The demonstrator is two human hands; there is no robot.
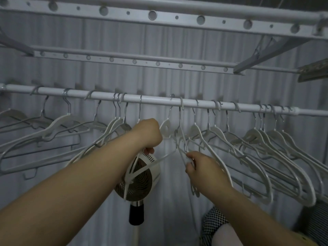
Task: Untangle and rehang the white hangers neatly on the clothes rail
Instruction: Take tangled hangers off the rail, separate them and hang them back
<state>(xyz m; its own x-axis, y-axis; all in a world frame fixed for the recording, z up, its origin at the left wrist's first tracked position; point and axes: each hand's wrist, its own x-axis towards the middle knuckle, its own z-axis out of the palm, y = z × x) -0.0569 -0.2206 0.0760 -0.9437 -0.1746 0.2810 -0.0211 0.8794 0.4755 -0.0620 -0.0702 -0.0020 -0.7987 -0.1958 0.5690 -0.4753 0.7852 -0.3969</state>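
Both forearms come up from the bottom edge. The left hand (148, 134) is balled tight around the arm of a white hanger (166, 127) hooked near the middle of the clothes rail (154, 100). The right hand (200, 166) has its fingers (190, 163) pinched on the thin bars of a tangled one just beside it. The other hangers (257, 137) bunch toward the rail's right end, with a round fan (142, 176) behind the hands.

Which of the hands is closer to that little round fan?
Left. The left hand, gripping a white hanger, is just above the fan; the right hand, pinching a second hanger, is off to its right.
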